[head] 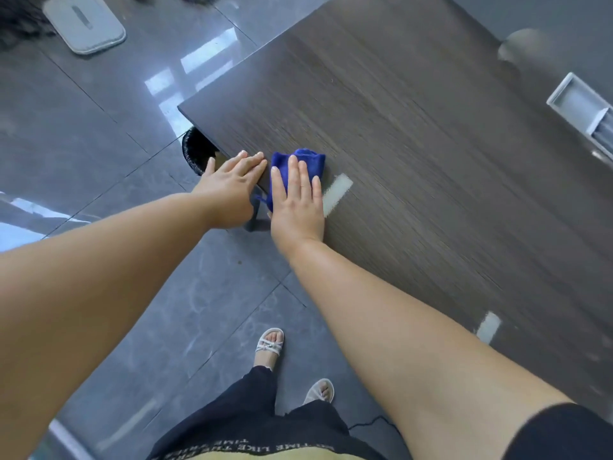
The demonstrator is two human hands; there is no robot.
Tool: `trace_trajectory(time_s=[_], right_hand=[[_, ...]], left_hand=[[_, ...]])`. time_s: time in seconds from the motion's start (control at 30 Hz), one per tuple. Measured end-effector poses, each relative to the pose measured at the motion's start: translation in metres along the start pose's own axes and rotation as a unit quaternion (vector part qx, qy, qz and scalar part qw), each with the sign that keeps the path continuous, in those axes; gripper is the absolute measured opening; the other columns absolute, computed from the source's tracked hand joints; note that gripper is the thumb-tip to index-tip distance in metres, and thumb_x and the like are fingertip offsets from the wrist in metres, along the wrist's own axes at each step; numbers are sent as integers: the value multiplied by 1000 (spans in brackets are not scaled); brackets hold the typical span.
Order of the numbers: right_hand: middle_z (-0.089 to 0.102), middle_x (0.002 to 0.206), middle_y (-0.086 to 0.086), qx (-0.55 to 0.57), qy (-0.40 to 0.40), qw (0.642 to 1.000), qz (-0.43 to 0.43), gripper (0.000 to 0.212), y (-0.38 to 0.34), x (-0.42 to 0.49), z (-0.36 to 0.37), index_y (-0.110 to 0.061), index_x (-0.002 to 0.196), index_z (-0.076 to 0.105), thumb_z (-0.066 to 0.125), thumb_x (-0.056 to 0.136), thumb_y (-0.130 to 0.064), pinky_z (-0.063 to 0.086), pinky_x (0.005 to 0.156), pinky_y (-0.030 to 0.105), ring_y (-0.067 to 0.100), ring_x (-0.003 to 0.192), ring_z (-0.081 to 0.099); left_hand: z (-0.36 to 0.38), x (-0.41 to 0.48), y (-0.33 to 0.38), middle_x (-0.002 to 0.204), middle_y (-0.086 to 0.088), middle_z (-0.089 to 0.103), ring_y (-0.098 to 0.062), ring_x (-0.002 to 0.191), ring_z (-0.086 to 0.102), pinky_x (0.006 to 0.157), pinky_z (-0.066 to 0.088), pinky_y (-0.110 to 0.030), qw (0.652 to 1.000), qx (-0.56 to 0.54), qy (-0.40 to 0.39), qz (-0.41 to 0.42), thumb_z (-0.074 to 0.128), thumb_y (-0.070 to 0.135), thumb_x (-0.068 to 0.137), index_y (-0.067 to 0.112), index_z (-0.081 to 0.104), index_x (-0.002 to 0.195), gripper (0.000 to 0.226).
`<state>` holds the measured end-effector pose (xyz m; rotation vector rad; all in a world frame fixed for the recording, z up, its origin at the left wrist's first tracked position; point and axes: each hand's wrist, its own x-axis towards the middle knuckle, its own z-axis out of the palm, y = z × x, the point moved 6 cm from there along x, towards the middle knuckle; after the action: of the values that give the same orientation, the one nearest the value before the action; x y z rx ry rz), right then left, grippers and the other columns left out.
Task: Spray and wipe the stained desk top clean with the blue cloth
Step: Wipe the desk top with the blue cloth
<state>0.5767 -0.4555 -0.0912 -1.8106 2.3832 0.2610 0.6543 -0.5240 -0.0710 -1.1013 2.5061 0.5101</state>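
Observation:
The dark wood-grain desk top (pixel 414 144) fills the right half of the view. A folded blue cloth (pixel 308 161) lies near the desk's left front edge. My right hand (pixel 297 200) presses flat on the cloth with straight fingers. My left hand (pixel 232 180) lies just left of it, fingers straight, at the desk's edge, with the thumb spread out over the floor side. A pale strip (pixel 336 192) shows on the desk right beside my right hand, and another pale strip (pixel 488 327) sits nearer me by the front edge. No spray bottle is in view.
A black-lined waste bin (pixel 195 154) stands under the desk's left corner. A grey cable-box recess (pixel 583 107) is set in the desk at far right. A grey flat pad (pixel 84 23) lies on the glossy tiled floor (pixel 99 134) at top left. My sandalled feet (pixel 270 343) stand below.

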Motion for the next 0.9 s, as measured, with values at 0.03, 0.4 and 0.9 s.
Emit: trace_trajectory(time_s=[0.03, 0.4, 0.9], right_hand=[[-17, 157, 13, -6, -6, 1000, -3, 65, -1, 3, -2, -17, 150, -9, 31, 102, -34, -6, 116, 42, 27, 145, -13], [25, 149, 19, -19, 63, 997, -47, 91, 91, -132, 34, -10, 141, 28, 78, 65, -13, 17, 111, 45, 33, 137, 25], [36, 149, 17, -17, 73, 997, -35, 82, 72, -93, 20, -14, 144, 35, 75, 75, -34, 29, 111, 42, 29, 137, 35]], left_hand=[[0, 0, 0, 159, 7, -7, -16, 146, -9, 117, 0, -51, 1000, 2, 0, -1, 46, 14, 89, 21, 0, 151, 78], [10, -3, 17, 159, 4, -9, -20, 145, -13, 117, -2, -50, 994, -77, 35, -67, 45, 15, 90, 16, -1, 151, 77], [23, -30, 57, 158, -4, 7, -24, 146, -4, 118, 3, -48, 995, -71, 70, -33, 49, 17, 89, 12, 17, 149, 68]])
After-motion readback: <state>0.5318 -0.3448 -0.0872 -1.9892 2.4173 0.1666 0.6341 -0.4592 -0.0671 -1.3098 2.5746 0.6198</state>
